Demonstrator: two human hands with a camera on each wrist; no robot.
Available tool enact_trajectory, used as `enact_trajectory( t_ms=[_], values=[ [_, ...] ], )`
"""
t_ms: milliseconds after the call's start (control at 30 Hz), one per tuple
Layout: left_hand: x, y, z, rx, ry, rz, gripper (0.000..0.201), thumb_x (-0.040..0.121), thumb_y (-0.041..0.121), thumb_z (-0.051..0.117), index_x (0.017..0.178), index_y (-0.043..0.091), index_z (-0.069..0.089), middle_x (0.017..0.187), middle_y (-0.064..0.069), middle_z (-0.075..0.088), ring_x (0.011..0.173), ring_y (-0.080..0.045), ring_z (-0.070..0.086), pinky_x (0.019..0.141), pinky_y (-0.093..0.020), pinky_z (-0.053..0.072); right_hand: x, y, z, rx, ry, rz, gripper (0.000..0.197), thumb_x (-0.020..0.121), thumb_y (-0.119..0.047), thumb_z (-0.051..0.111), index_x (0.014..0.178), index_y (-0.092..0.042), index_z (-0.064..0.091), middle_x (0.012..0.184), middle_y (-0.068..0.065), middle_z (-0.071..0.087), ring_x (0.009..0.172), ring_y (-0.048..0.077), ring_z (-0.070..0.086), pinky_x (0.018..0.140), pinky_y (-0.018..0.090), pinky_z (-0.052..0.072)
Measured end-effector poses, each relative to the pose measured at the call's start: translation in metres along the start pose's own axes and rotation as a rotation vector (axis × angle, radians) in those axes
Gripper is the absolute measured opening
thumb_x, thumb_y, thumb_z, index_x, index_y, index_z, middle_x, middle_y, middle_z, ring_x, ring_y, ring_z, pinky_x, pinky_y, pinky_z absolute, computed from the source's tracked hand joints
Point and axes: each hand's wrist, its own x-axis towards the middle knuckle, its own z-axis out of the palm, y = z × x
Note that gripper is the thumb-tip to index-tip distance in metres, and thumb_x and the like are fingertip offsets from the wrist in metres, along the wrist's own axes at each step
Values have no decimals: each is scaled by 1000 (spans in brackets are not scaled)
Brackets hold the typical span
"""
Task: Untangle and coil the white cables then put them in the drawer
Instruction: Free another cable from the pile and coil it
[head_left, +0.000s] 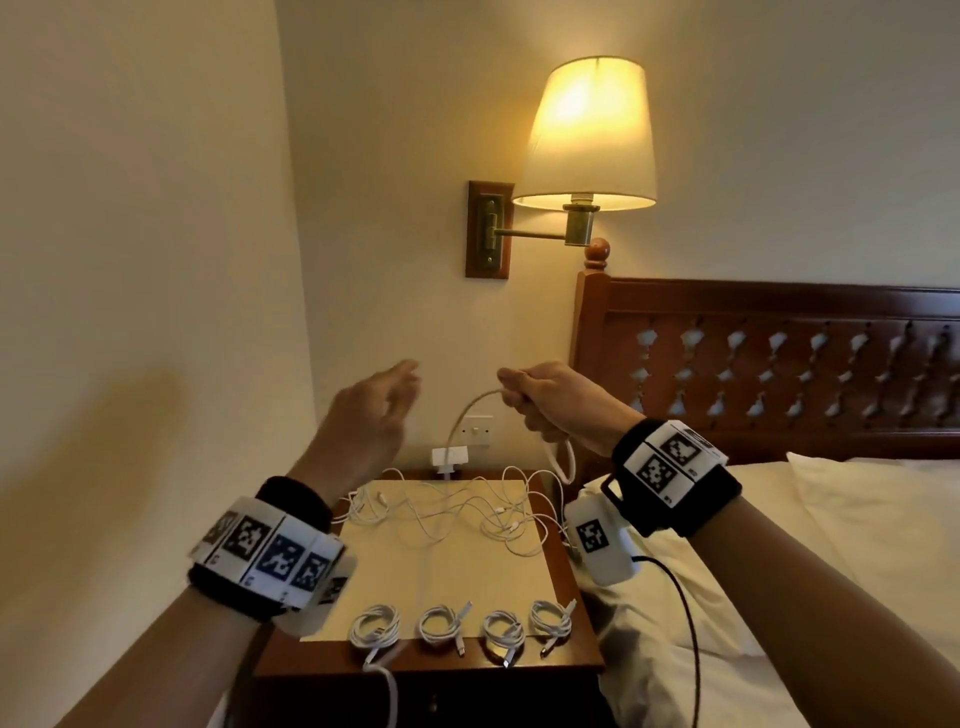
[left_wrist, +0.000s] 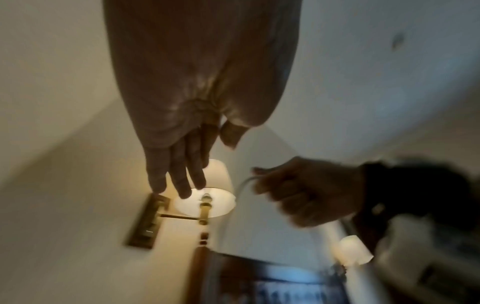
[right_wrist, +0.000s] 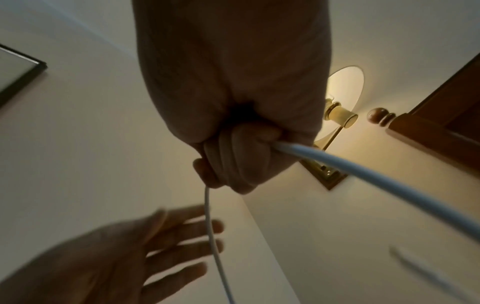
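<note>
Four coils (head_left: 462, 626) sitting done at bench (head_left: 447, 577) front, right hand (head_left: 550, 402) fisting one white cable (head_left: 467, 415) above tangle (head_left: 457, 512), left hand (head_left: 371, 415) open w/ nothing held, risking dragging knotted mass off if yanked; drawer (head_left: 436, 704) barely showing, contents unseeable.

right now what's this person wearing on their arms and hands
Both hands bare, no sleeves. Left wrist band: black with white panels of square black and blue coded markers. Right wrist band: the same style, plus a white marked box trailing a black cable.
</note>
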Motion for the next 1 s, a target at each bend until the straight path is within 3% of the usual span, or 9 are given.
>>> enact_trajectory(
  t_ms=[33, 100, 133, 200, 333, 433, 733, 900, 1000],
  values=[
    [3, 15, 8, -40, -47, 72, 42, 101, 38, 42, 137, 19, 53, 126, 1, 64, 115, -8, 58, 98, -23, 41, 1, -6, 4, -6, -9, -16, 41, 104, -37, 40, 69, -19, 50, 51, -8, 34, 40, 5, 27, 36, 18, 22],
    [7, 37, 23, -100, -98, 156, 32, 98, 39, 49, 113, 18, 68, 89, 7, 71, 78, 6, 62, 72, -13, 43, 3, -12, 10, -10, -17, -39, 40, 104, -36, 40, 70, -17, 51, 54, -5, 33, 42, 6, 26, 38, 19, 22],
    [10, 40, 27, -139, -68, 167, 27, 95, 38, 54, 98, 17, 72, 74, 10, 67, 64, 5, 59, 61, -10, 39, 2, -14, 10, 6, -24, -42, 41, 104, -36, 40, 71, -16, 53, 55, -4, 33, 44, 7, 26, 39, 19, 22],
    [16, 35, 25, -171, 30, 180, 21, 90, 36, 62, 79, 20, 72, 66, 11, 64, 56, -1, 54, 53, -11, 37, -2, -13, 5, 78, -48, -34, 41, 104, -36, 39, 71, -17, 53, 55, -5, 32, 45, 8, 24, 39, 18, 21],
    [28, 7, 9, -230, 199, 70, 20, 88, 27, 68, 68, 30, 68, 65, 19, 66, 61, 0, 59, 52, -7, 40, -14, -4, -12, 240, -52, 0, 40, 104, -37, 37, 69, -20, 47, 52, -8, 32, 42, 6, 23, 38, 18, 18],
    [34, -1, 3, -244, 281, -36, 24, 87, 27, 69, 63, 29, 67, 58, 19, 65, 61, -12, 58, 49, -7, 39, -17, 1, -16, 329, -72, -1, 40, 104, -38, 36, 69, -21, 47, 50, -9, 31, 41, 5, 23, 38, 18, 17],
    [42, -20, -2, -277, 367, -169, 22, 89, 28, 68, 69, 21, 70, 77, 9, 69, 72, 0, 58, 58, -6, 38, -20, 6, -17, 548, -94, 23, 38, 104, -37, 35, 71, -20, 47, 49, -9, 30, 40, 5, 23, 34, 15, 19],
    [46, -25, 5, -334, 323, -168, 23, 90, 31, 66, 70, 22, 70, 78, 5, 68, 74, -9, 59, 66, -18, 41, -20, 5, -15, 753, -89, 2, 38, 104, -34, 32, 73, -18, 46, 50, -9, 25, 39, 5, 22, 37, 17, 16],
    [42, -34, 11, -322, 183, -87, 19, 93, 30, 60, 80, 20, 71, 79, -10, 68, 74, -19, 56, 69, -26, 41, -20, 4, -22, 900, -56, -42, 38, 105, -30, 29, 74, -17, 46, 51, -8, 22, 40, 5, 21, 38, 18, 18]
  ],
)
